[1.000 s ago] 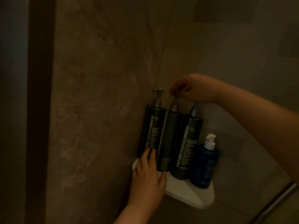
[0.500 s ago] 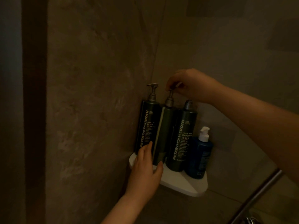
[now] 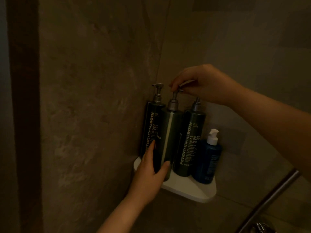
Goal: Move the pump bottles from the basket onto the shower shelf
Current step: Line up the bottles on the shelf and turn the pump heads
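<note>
Three tall dark green pump bottles stand on a white corner shower shelf (image 3: 188, 189). The left bottle (image 3: 149, 125) is against the wall and the right bottle (image 3: 190, 142) stands beside a small blue bottle (image 3: 208, 163). The middle bottle (image 3: 168, 137) shows its back seam. My left hand (image 3: 151, 172) grips the middle bottle's lower body, thumb on its front. My right hand (image 3: 202, 83) pinches the middle bottle's pump head from above. The basket is out of view.
Brown stone walls meet in the corner behind the shelf. A metal bar (image 3: 269, 197) slants up at the lower right, with a chrome fitting (image 3: 264, 228) at the bottom edge. The small blue bottle has a white pump.
My left hand has moved from the shelf's front edge up around the middle bottle's base. My right hand stays on that bottle's pump head.
</note>
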Motion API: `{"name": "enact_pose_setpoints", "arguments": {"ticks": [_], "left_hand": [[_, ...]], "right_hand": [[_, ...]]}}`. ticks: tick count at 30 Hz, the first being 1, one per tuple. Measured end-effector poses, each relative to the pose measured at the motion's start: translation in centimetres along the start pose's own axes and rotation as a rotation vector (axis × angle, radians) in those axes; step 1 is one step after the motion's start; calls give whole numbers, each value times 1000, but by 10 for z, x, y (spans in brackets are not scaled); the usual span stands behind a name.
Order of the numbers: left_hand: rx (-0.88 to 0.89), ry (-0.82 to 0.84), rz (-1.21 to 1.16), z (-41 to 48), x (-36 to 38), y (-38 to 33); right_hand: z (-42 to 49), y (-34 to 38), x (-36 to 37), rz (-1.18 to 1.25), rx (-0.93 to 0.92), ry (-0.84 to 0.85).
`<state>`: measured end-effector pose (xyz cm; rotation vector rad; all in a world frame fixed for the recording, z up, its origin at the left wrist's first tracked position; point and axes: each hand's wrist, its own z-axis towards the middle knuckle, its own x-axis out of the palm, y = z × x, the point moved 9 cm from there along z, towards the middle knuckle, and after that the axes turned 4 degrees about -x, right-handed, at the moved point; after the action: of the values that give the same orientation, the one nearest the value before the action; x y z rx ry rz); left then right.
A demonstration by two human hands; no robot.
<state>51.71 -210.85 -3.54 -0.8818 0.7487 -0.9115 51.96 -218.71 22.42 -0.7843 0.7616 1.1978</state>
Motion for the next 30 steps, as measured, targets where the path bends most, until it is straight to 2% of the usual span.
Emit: {"name": "enact_pose_setpoints", "arguments": {"ticks": [5,11,15,18,20,23,28,30], "left_hand": [[-42,20,-108,3,3,2],[-28,-12,-110,1,4,5],[-17,-150,-59,0,-3,-1],[-16,-302,73,0,-11,-5],[14,-342,157,0,-13,-10],[36,-278,176,0,-9,-9],[-6,-83,-14,-4,-2,-2],[-12,-53,-49,-4,-3,-2]], "right_hand": [[-1,-6,-1,69,71,3],[0,-9,-3,134,127,5],[3,-6,-3,96,139,11],[5,-3,-3,65,143,20],[6,-3,-3,38,151,29],[5,-4,-3,46,169,32],[5,-5,-1,102,168,21],[5,-6,-2,94,176,26]]}}
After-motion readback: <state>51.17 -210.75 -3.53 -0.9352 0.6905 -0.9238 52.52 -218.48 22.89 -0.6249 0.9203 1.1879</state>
